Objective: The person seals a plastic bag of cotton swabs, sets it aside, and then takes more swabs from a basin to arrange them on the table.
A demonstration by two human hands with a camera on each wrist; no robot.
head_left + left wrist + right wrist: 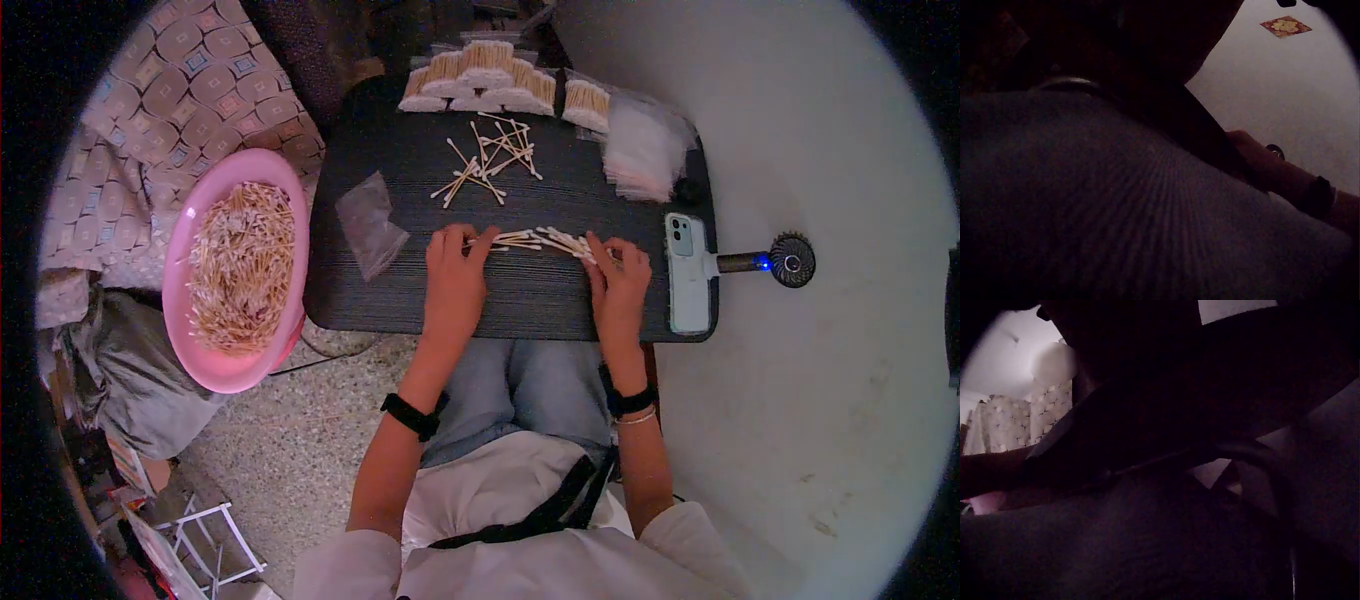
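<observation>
My left hand (453, 275) pinches the ends of a few cotton swabs (517, 240) low over the black table. Facing it, my right hand (620, 282) grips another small bunch of cotton swabs (566, 242) between thumb and fingers. The white tips of the two bunches meet between the hands. Beyond them lies a loose, criss-crossed pile of cotton swabs (490, 160). Both wrist views are very dark; the left one shows mostly cloth and the right forearm (1291, 181), and neither shows the swabs.
Bagged swabs (487, 65) are stacked at the table's back, beside flat plastic bags (645, 150). One clear bag (372, 225) lies left. A pink basin (177, 290) full of swabs stands off the left edge. A phone (688, 285) and small fan (792, 260) sit right.
</observation>
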